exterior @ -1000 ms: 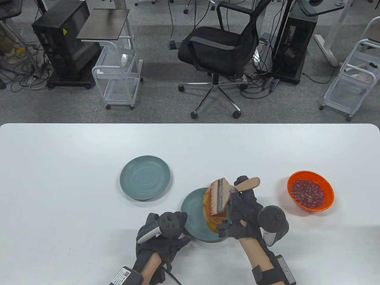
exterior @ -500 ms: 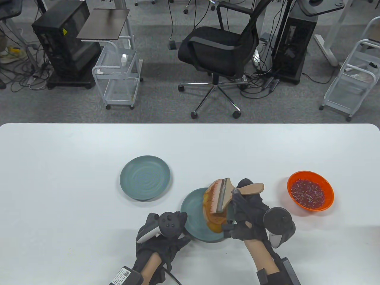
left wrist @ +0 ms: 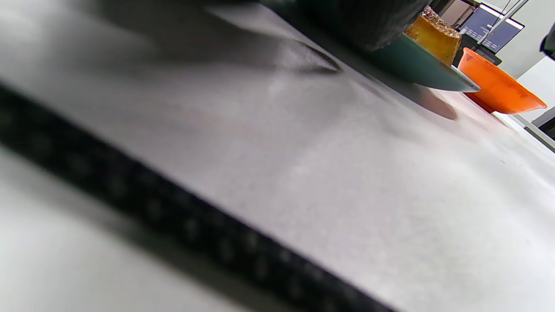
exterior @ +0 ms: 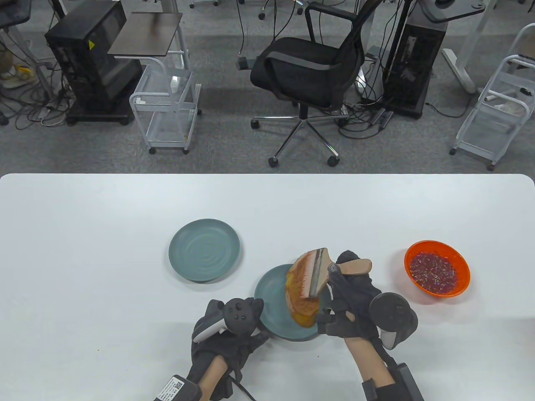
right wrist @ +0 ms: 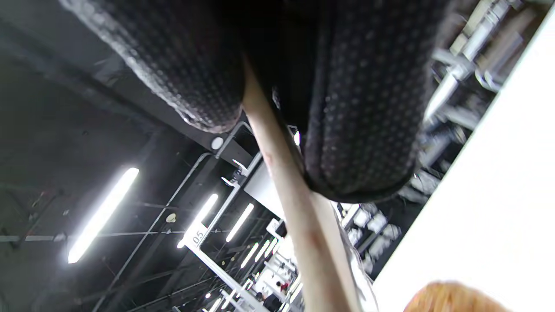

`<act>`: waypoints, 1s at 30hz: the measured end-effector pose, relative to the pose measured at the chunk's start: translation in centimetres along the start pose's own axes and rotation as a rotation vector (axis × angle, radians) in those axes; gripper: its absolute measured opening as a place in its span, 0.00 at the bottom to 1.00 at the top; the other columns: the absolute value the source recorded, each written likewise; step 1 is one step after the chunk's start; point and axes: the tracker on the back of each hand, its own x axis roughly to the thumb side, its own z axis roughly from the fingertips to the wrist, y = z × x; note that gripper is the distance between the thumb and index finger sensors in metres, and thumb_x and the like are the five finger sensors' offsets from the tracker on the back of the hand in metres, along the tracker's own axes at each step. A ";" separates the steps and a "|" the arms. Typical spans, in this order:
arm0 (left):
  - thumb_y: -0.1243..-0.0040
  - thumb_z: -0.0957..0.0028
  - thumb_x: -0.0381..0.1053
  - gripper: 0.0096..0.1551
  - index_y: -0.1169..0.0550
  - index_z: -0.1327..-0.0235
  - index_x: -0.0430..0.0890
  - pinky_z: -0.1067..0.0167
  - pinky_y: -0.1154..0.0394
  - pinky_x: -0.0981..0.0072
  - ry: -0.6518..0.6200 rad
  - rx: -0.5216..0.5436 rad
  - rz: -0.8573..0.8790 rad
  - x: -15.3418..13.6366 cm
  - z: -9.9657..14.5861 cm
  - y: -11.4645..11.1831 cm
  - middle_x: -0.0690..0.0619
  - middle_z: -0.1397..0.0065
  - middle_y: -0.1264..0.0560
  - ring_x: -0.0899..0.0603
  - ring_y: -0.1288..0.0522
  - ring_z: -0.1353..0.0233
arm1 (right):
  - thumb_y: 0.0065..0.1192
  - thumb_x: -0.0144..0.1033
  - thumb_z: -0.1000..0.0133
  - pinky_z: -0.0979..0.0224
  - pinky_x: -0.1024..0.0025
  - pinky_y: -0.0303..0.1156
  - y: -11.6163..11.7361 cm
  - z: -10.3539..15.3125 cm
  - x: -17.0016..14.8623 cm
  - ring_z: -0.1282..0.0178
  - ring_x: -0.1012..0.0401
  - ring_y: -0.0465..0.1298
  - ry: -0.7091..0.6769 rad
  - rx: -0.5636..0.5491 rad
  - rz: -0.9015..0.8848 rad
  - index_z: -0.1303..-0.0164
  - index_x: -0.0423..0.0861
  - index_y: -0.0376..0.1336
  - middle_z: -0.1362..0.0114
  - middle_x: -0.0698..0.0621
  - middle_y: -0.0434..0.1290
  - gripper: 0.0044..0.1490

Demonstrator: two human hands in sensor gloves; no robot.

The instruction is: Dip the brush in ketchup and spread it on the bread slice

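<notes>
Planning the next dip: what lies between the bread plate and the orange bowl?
In the table view, the right hand holding the brush sits between the plate and bowl; beneath is bare table.

You see a pale wooden brush [exterior: 319, 271] with a dull metal band, a matt white table [exterior: 104, 250], and a glossy orange plastic bowl [exterior: 436, 268].

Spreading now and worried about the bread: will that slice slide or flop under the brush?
The bread slice looks thick and sits flat on its plate, so it probably stays stiff. It may slide, since nothing pins it: the left hand rests by the plate rim. The brush in the right hand looks soft.
</notes>
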 end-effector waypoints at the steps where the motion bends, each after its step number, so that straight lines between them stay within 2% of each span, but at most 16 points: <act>1: 0.50 0.29 0.54 0.45 0.64 0.18 0.47 0.30 0.63 0.38 0.000 0.001 0.000 0.0 0.0 0.0 0.42 0.14 0.63 0.34 0.66 0.18 | 0.76 0.30 0.46 0.58 0.62 0.91 0.4 0.2 -0.3 0.52 0.39 0.86 0.038 0.015 -0.021 0.38 0.35 0.65 0.40 0.29 0.71 0.29; 4: 0.50 0.29 0.54 0.45 0.63 0.18 0.47 0.30 0.63 0.38 -0.001 0.002 0.001 0.0 0.0 0.0 0.42 0.14 0.63 0.34 0.66 0.18 | 0.75 0.30 0.46 0.58 0.62 0.91 0.4 0.2 -0.7 0.52 0.39 0.86 0.024 0.020 0.050 0.38 0.35 0.65 0.40 0.29 0.71 0.29; 9: 0.50 0.29 0.54 0.45 0.63 0.18 0.47 0.30 0.63 0.38 0.001 0.001 0.000 0.0 0.0 0.0 0.42 0.14 0.63 0.34 0.66 0.18 | 0.74 0.29 0.45 0.56 0.61 0.90 -1.9 -0.7 -0.6 0.51 0.39 0.85 -0.061 -0.059 0.138 0.37 0.36 0.64 0.39 0.29 0.70 0.29; 12: 0.50 0.29 0.54 0.45 0.64 0.18 0.47 0.31 0.63 0.37 0.001 0.000 0.000 0.0 0.0 0.0 0.42 0.14 0.63 0.34 0.66 0.18 | 0.73 0.30 0.45 0.55 0.61 0.90 -2.6 -0.8 -0.7 0.50 0.39 0.85 -0.062 -0.087 0.105 0.36 0.36 0.64 0.38 0.30 0.70 0.29; 15: 0.51 0.29 0.54 0.45 0.64 0.18 0.47 0.30 0.63 0.38 0.001 0.000 -0.001 0.0 0.0 0.0 0.42 0.14 0.63 0.34 0.66 0.18 | 0.72 0.30 0.45 0.54 0.60 0.89 -1.4 -0.9 -1.3 0.49 0.40 0.85 -0.031 0.051 -0.035 0.36 0.37 0.64 0.38 0.30 0.71 0.29; 17: 0.51 0.29 0.54 0.45 0.64 0.18 0.47 0.30 0.63 0.38 0.002 0.001 -0.003 0.0 0.0 0.0 0.42 0.14 0.63 0.34 0.66 0.18 | 0.72 0.29 0.45 0.55 0.58 0.89 -0.7 -0.6 -2.0 0.50 0.38 0.85 0.082 0.113 -0.129 0.35 0.35 0.64 0.39 0.29 0.71 0.29; 19: 0.51 0.29 0.54 0.45 0.64 0.18 0.47 0.30 0.63 0.37 0.002 0.002 -0.003 0.0 0.0 0.0 0.42 0.14 0.63 0.34 0.66 0.18 | 0.72 0.27 0.45 0.56 0.55 0.87 -0.6 -0.6 -2.5 0.51 0.36 0.84 0.108 0.093 -0.160 0.35 0.34 0.65 0.39 0.27 0.71 0.29; 23: 0.51 0.29 0.54 0.45 0.64 0.18 0.47 0.31 0.63 0.37 0.001 0.001 -0.002 0.0 0.0 0.0 0.42 0.14 0.63 0.34 0.66 0.18 | 0.72 0.29 0.45 0.56 0.59 0.89 -2.4 -1.2 -2.0 0.52 0.39 0.86 -0.045 -0.005 0.056 0.35 0.35 0.65 0.39 0.29 0.72 0.29; 25: 0.51 0.29 0.54 0.45 0.64 0.18 0.47 0.31 0.63 0.37 0.002 0.001 -0.003 0.0 0.0 0.0 0.42 0.14 0.63 0.34 0.66 0.18 | 0.72 0.30 0.44 0.56 0.58 0.89 -2.9 -1.2 -1.5 0.51 0.39 0.86 -0.082 -0.045 0.071 0.35 0.35 0.65 0.39 0.29 0.72 0.29; 28: 0.51 0.29 0.54 0.45 0.64 0.18 0.47 0.30 0.63 0.37 0.003 0.001 -0.005 0.0 0.0 0.0 0.42 0.14 0.63 0.34 0.66 0.18 | 0.72 0.30 0.44 0.56 0.58 0.89 -2.1 -1.0 -1.3 0.51 0.39 0.86 -0.066 0.022 -0.002 0.35 0.36 0.65 0.39 0.30 0.72 0.29; 30: 0.51 0.29 0.54 0.45 0.64 0.18 0.47 0.31 0.63 0.37 0.003 0.001 -0.005 0.0 0.0 0.0 0.42 0.14 0.63 0.34 0.66 0.18 | 0.72 0.30 0.44 0.56 0.57 0.88 -0.8 -0.7 -1.7 0.51 0.38 0.85 0.008 0.117 -0.089 0.35 0.35 0.65 0.39 0.29 0.72 0.28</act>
